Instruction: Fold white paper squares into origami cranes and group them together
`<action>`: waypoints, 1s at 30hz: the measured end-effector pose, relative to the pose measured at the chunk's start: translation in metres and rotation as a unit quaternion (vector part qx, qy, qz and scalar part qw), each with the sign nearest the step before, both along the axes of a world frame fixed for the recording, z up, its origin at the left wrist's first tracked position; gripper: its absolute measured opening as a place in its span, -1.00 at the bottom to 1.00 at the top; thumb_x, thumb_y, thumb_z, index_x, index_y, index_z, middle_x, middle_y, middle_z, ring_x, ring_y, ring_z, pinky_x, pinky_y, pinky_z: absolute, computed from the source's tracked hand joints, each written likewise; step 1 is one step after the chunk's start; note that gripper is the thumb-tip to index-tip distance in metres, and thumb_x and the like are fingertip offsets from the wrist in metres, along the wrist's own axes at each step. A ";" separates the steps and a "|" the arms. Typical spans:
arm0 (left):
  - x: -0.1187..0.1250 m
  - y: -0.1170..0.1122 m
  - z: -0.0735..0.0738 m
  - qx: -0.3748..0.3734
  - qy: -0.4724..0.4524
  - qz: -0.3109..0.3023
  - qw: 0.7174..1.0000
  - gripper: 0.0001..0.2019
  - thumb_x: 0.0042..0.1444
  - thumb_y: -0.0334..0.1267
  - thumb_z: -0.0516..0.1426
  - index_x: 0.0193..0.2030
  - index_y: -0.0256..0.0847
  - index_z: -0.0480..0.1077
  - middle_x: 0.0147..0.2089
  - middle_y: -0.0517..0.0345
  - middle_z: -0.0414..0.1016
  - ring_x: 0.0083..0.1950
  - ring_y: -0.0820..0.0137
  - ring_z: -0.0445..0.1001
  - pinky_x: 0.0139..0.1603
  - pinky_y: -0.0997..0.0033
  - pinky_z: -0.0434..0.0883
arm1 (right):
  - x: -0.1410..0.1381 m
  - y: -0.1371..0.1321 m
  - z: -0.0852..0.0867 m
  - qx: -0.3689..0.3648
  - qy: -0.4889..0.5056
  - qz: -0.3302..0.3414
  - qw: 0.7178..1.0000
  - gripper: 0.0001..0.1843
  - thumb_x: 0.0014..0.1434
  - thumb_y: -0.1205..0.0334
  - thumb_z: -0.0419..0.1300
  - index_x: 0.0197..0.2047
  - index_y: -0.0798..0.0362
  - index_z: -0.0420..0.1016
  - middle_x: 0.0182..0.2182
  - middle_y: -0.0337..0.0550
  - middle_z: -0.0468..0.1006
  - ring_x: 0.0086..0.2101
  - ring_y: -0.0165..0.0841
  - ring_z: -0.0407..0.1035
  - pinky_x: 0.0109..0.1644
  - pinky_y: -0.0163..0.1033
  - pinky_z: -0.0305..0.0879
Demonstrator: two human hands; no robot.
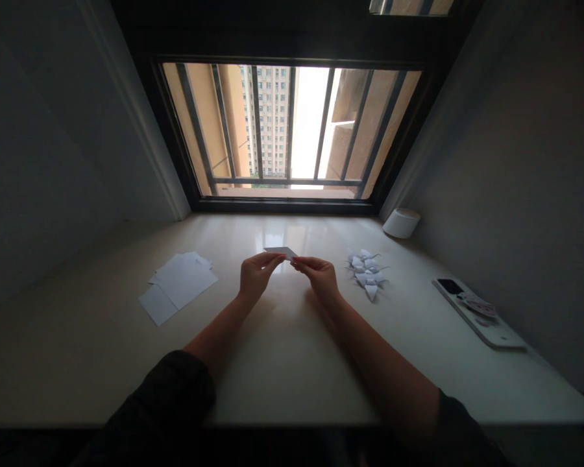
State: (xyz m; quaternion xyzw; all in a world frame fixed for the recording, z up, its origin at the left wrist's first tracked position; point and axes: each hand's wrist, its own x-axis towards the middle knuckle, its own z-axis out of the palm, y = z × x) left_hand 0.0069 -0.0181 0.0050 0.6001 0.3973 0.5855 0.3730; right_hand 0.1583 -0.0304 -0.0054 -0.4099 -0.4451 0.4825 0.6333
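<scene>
A small folded piece of white paper (281, 250) is held up above the middle of the sill, in front of the window. My left hand (257, 271) pinches its near edge between thumb and fingers. From the other side, my right hand (320, 272) grips the paper's right end, with the fingertips of both hands close together. Part of the paper is hidden behind my fingers. To the right of my right hand lies a cluster of folded white paper cranes (367, 269). Sheets of white paper (185, 282) lie in a loose, overlapping stack to the left.
The pale, glossy sill (272, 370) runs up to a dark-framed window (285, 206) with bars outside. A white cylindrical object (401, 223) stands in the back right corner. Along the right wall lies a phone in a light case (496, 334).
</scene>
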 end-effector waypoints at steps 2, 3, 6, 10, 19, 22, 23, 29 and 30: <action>0.000 0.000 -0.001 -0.008 -0.009 -0.004 1.000 -0.77 -0.07 -0.12 0.26 -0.31 -0.21 0.56 -0.28 0.06 0.60 -0.22 0.25 0.55 -0.11 0.24 0.46 | -0.001 0.000 0.000 0.003 0.005 -0.002 1.000 -0.76 -0.24 0.14 0.42 -0.41 -0.01 0.63 -0.47 -0.16 0.63 -0.40 -0.30 0.49 -0.18 -0.12 0.40; 0.000 0.000 -0.001 -0.009 -0.010 -0.005 1.000 -0.76 -0.07 -0.13 0.26 -0.30 -0.22 0.56 -0.28 0.05 0.60 -0.22 0.25 0.55 -0.10 0.23 0.46 | -0.001 0.000 0.000 0.005 0.007 -0.002 1.000 -0.77 -0.23 0.15 0.42 -0.41 -0.02 0.63 -0.47 -0.16 0.63 -0.41 -0.31 0.49 -0.18 -0.13 0.40; -0.001 0.001 -0.003 -0.003 -0.011 0.004 1.000 -0.75 -0.07 -0.13 0.26 -0.28 -0.23 0.56 -0.26 0.03 0.59 -0.21 0.25 0.54 -0.09 0.23 0.46 | 0.000 0.000 0.000 0.013 -0.002 -0.004 1.000 -0.77 -0.22 0.15 0.41 -0.39 -0.01 0.63 -0.46 -0.15 0.63 -0.41 -0.31 0.49 -0.19 -0.14 0.39; -0.003 0.004 -0.008 0.008 -0.007 0.036 0.999 -0.75 -0.06 -0.12 0.25 -0.27 -0.22 0.55 -0.25 0.03 0.59 -0.19 0.26 0.54 -0.07 0.23 0.45 | 0.004 0.002 -0.001 0.001 -0.030 -0.020 0.999 -0.71 -0.22 0.09 0.40 -0.37 0.01 0.63 -0.49 -0.14 0.62 -0.43 -0.29 0.48 -0.24 -0.14 0.39; 0.000 -0.001 -0.002 0.013 0.010 0.035 0.999 -0.76 -0.07 -0.10 0.25 -0.30 -0.19 0.56 -0.28 0.06 0.60 -0.23 0.27 0.55 -0.09 0.25 0.46 | 0.001 -0.001 0.001 -0.005 -0.031 -0.010 0.999 -0.67 -0.25 0.05 0.40 -0.35 -0.01 0.62 -0.45 -0.12 0.63 -0.40 -0.26 0.49 -0.27 -0.15 0.38; 0.002 -0.002 -0.003 0.014 0.000 0.028 1.000 -0.76 -0.08 -0.11 0.26 -0.30 -0.19 0.56 -0.28 0.05 0.60 -0.23 0.26 0.55 -0.09 0.23 0.46 | 0.001 0.000 0.000 -0.012 -0.020 -0.017 1.000 -0.68 -0.24 0.05 0.39 -0.36 0.00 0.62 -0.46 -0.11 0.63 -0.42 -0.28 0.48 -0.30 -0.18 0.35; 0.002 -0.001 -0.004 0.012 -0.009 0.026 1.000 -0.76 -0.08 -0.11 0.26 -0.30 -0.20 0.56 -0.27 0.05 0.60 -0.22 0.26 0.55 -0.08 0.23 0.46 | 0.001 0.000 -0.001 -0.016 -0.014 -0.017 1.000 -0.68 -0.24 0.06 0.39 -0.36 0.00 0.62 -0.46 -0.12 0.63 -0.42 -0.29 0.48 -0.32 -0.20 0.33; 0.004 0.000 -0.006 -0.005 -0.039 0.007 0.999 -0.75 -0.08 -0.13 0.27 -0.28 -0.22 0.55 -0.25 0.04 0.59 -0.18 0.26 0.54 -0.05 0.22 0.45 | 0.001 0.003 -0.005 -0.034 0.021 -0.009 0.999 -0.70 -0.26 0.11 0.40 -0.37 -0.01 0.62 -0.45 -0.12 0.63 -0.41 -0.31 0.47 -0.33 -0.24 0.28; 0.004 -0.001 -0.005 -0.006 -0.037 0.008 0.999 -0.75 -0.08 -0.13 0.27 -0.28 -0.22 0.55 -0.25 0.04 0.59 -0.18 0.26 0.54 -0.05 0.22 0.45 | 0.001 0.003 -0.005 -0.034 0.019 -0.010 0.999 -0.69 -0.27 0.11 0.40 -0.37 0.00 0.62 -0.46 -0.12 0.63 -0.41 -0.30 0.47 -0.33 -0.24 0.28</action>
